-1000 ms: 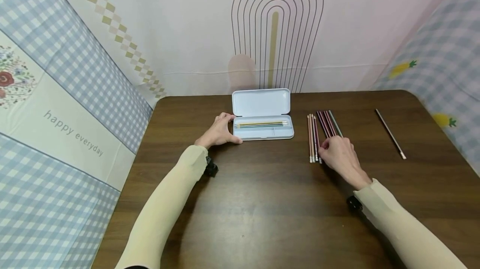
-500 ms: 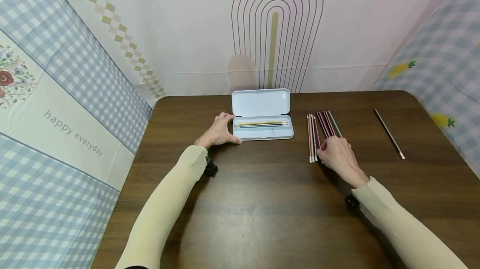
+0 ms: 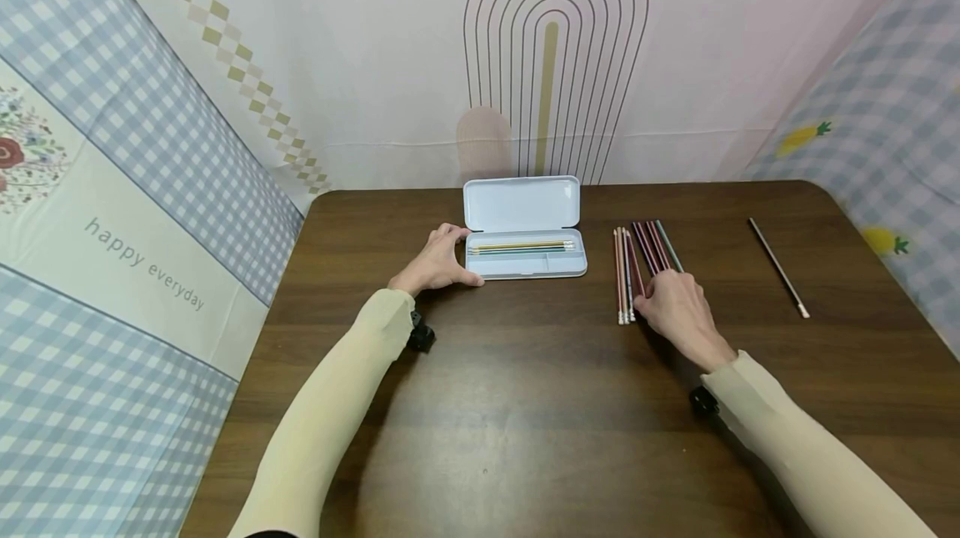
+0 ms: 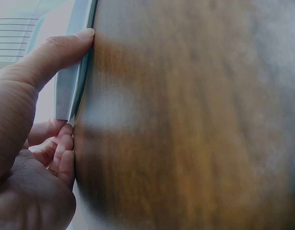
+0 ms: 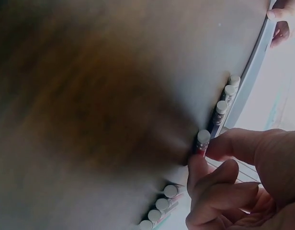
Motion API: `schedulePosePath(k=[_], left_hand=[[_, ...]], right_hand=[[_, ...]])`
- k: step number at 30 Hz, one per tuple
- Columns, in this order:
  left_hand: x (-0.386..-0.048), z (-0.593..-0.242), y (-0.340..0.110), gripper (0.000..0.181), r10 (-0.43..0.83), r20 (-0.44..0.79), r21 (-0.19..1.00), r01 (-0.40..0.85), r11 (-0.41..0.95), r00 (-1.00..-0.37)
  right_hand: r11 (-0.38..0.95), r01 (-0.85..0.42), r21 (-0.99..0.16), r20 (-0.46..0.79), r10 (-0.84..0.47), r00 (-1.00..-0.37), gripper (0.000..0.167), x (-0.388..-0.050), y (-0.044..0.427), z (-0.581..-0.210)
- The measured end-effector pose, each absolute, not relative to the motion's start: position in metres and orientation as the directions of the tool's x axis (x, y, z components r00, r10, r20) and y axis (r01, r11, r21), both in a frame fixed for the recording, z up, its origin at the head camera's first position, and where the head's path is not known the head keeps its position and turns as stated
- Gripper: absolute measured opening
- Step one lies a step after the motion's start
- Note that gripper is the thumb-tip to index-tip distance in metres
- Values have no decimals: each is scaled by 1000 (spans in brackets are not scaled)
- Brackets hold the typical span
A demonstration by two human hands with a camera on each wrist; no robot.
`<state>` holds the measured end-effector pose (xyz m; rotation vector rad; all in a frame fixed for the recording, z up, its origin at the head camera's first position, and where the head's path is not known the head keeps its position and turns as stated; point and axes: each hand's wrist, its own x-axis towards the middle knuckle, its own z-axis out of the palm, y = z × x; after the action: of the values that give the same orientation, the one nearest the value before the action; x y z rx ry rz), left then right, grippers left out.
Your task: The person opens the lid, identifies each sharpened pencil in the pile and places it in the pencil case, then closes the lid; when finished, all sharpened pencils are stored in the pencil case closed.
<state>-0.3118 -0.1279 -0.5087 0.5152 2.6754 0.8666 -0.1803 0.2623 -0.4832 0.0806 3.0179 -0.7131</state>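
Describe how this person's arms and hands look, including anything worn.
The left sleeve and right sleeve are long, plain and pale cream, ending near the wrists. The left hand and right hand are bare, with no gloves visible. A left wrist device and right wrist device show, both small and black.

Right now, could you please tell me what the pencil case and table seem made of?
The pencil case looks like painted metal, though plastic is possible: thin walls, smooth pale-blue surface, faint gloss. The table looks like wood or wood-effect laminate, satin-finished: dark brown grain and soft, blurred reflections.
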Motion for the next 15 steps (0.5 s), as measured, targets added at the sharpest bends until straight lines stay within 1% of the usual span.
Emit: schedulePosePath(k=[4, 8, 12, 15], left_hand=[[-313, -511, -128, 103, 413, -148, 611, 246, 753, -898], [-306, -502, -127, 102, 415, -158, 609, 243, 755, -896], [-305, -500, -127, 103, 422, -156, 604, 251, 756, -893], [-311, -510, -128, 104, 417, -150, 608, 249, 754, -896]], right_hand=[[893, 69, -444, -61, 46, -997, 35, -183, 263, -483], [893, 72, -443, -68, 47, -997, 35, -185, 265, -484], [900, 81, -428, -46, 68, -997, 29, -194, 273, -499], [895, 101, -434, -42, 92, -995, 27, -194, 275, -500]])
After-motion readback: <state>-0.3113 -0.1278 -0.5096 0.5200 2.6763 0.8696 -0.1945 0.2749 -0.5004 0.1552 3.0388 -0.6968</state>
